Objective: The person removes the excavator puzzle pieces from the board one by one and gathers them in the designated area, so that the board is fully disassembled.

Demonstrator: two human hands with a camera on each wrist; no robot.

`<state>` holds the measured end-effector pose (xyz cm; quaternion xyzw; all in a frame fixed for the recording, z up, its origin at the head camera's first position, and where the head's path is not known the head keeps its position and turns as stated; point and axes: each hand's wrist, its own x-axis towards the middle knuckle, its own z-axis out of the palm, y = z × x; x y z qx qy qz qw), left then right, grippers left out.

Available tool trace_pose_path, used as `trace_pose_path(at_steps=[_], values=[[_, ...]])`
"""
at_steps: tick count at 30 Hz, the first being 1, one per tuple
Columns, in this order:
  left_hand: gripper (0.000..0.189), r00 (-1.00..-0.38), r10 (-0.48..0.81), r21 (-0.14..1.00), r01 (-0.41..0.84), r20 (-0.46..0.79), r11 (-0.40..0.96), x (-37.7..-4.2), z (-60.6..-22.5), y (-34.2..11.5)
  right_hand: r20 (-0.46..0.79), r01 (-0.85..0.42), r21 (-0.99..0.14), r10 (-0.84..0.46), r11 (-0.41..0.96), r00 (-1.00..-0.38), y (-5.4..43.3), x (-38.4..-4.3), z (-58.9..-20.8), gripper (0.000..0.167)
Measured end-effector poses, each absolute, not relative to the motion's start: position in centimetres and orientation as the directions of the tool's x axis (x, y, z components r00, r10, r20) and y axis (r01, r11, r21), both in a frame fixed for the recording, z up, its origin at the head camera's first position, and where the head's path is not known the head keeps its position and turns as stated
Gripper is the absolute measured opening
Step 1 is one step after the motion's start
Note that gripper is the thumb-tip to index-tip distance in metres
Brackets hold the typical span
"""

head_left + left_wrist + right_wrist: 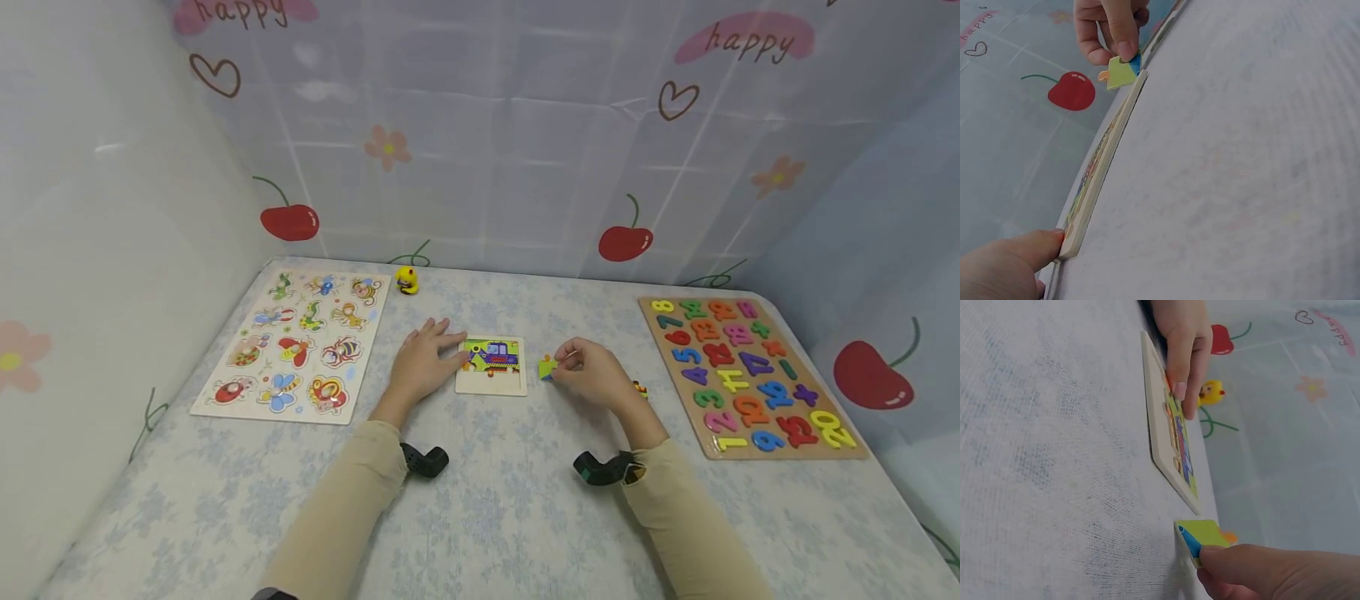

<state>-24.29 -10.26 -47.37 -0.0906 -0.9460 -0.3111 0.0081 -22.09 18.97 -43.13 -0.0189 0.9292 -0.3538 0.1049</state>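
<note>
A small wooden jigsaw tray [491, 387] with a vehicle picture lies on the table. My left hand [425, 362] rests at its left side, fingers spread and fairly straight; in the left wrist view the thumb [1044, 245] touches the tray's corner. To the right of the tray, my right hand [592, 372] pinches a green and blue puzzle piece [547, 367] between thumb and fingers. The right wrist view shows this piece [1207, 532] tilted, apart from the tray, with an orange knob on one edge. Another small colourful piece [640, 389] lies partly hidden behind my right wrist.
An insect puzzle board [300, 400] lies at the left of the table. On the right is a number puzzle board [697, 400] with raised coloured digits. A small yellow duck toy [407, 280] stands near the back edge, before the patterned curtain [495, 167].
</note>
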Motion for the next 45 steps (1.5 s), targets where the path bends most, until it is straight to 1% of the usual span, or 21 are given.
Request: trace_pose_path(at_steps=[7, 10, 17, 27, 31, 36, 45], values=[[0.047, -0.984, 0.167, 0.584, 0.176, 0.069, 0.793, -24.4, -47.5, -10.2, -0.174, 0.043, -0.582, -0.073, 0.812, -0.982, 18.4, -22.2, -43.0, 0.021], [0.047, -0.984, 0.164, 0.585, 0.171, 0.065, 0.793, -24.4, -47.5, -10.3, -0.159, 0.026, -0.559, -0.077, 0.829, -0.984, 18.3, -22.1, -43.0, 0.02], [0.048, -0.982, 0.173, 0.584, 0.183, 0.074, 0.791, -24.4, -47.7, -10.4, -0.059, -0.063, -0.497, -0.106, 0.865, -0.993, 18.4, -22.0, -43.1, 0.018], [0.051, -0.975, 0.177, 0.556, 0.221, 0.133, 0.801, -23.9, -47.8, -10.1, 0.043, -0.131, -0.512, -0.127, 0.849, -0.991, 18.0, -21.8, -43.4, 0.026], [0.053, -0.965, 0.211, 0.526, 0.261, 0.155, 0.81, -23.5, -47.8, -9.4, 0.072, -0.153, -0.516, -0.136, 0.843, -0.988, 17.4, -21.7, -43.3, 0.026], [0.048, -0.951, 0.27, 0.477, 0.308, 0.149, 0.823, -23.0, -47.8, -8.5, 0.08, -0.177, -0.518, -0.158, 0.837, -0.984, 16.8, -21.8, -43.3, 0.027], [0.044, -0.955, 0.266, 0.505, 0.296, 0.131, 0.811, -22.2, -47.5, -8.3, 0.09, -0.203, -0.502, -0.183, 0.841, -0.979, 16.2, -22.0, -43.3, 0.029]])
